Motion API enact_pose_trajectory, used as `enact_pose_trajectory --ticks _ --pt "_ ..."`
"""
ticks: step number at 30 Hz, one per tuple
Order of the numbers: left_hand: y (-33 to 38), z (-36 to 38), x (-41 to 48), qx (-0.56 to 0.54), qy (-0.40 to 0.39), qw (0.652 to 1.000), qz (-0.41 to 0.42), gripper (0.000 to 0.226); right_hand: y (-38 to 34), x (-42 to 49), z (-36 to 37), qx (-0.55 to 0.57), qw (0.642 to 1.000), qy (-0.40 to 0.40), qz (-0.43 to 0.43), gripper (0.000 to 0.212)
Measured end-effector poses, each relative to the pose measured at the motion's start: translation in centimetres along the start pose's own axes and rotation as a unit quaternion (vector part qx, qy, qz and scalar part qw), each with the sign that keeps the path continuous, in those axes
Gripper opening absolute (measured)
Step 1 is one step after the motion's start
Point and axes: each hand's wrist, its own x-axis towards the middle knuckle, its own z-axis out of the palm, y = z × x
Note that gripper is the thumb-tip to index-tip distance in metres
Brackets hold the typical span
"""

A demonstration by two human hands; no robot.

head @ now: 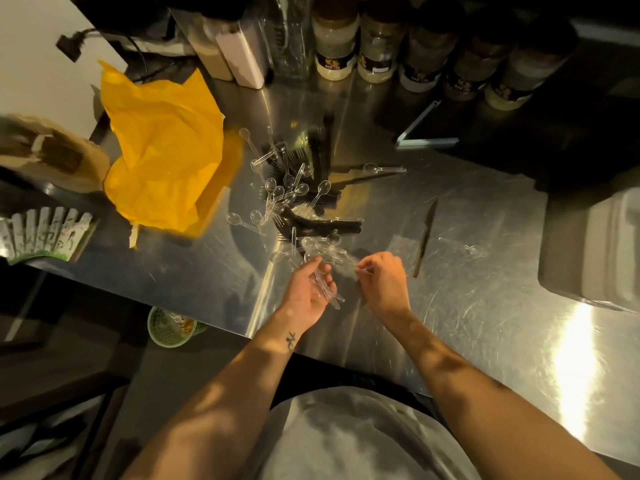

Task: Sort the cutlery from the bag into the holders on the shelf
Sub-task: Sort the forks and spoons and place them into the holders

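A heap of cutlery point(298, 199), clear plastic spoons mixed with black forks and knives, lies in the middle of the steel counter point(467, 306). The crumpled yellow bag point(166, 150) rests to its left. My left hand point(310, 289) is at the heap's near edge, palm up, holding a bundle of clear spoons. My right hand point(382, 278) is beside it, pinching one clear spoon by the handle. A lone dark knife point(424, 235) and a single clear spoon point(460, 244) lie to the right.
Spice jars point(334, 46) line the back of the counter. A metal container point(595, 251) stands at the right edge. On the left are a brown paper bag point(48, 150) and a box of wrapped chopsticks point(45, 233). A green basket point(169, 327) sits below the counter edge.
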Motion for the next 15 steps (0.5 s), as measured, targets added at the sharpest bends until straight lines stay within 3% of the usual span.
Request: enact_pose_trajectory --ticks 6,15 --pt "0.7 -1.1 -0.4 0.027 0.009 0.999 -0.016 0.004 -1.4 1.5 0.9 -0.088 0.995 -0.033 -0.015 0.006" --pt "-0.6 -0.4 -1.2 0.051 0.019 0.998 -0.014 0.005 -0.4 0.3 -0.4 -0.132 0.990 -0.046 -0.021 0.016"
